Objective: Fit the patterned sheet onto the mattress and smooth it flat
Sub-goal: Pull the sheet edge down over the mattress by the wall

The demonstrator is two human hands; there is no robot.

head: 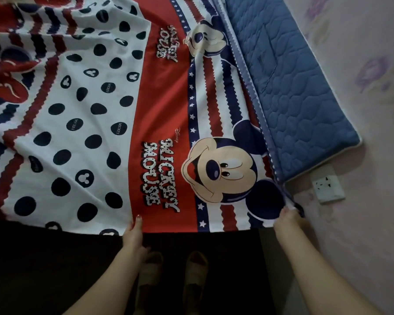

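- The patterned sheet (pixel 114 123) is lying spread over most of the mattress (pixel 291 87), leaving a blue quilted strip showing along the wall side.
- The left hand (pixel 133 233) is pinching the sheet's near edge, thumb on top.
- The right hand (pixel 287 218) is gripping the sheet's corner at the mattress's near end, below a wall socket (pixel 328 186).

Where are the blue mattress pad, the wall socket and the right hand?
blue mattress pad (pixel 289 87), head view, quilted top.
wall socket (pixel 328 186), head view, faceplate centre.
right hand (pixel 288 215), head view, knuckles gripping sheet corner.
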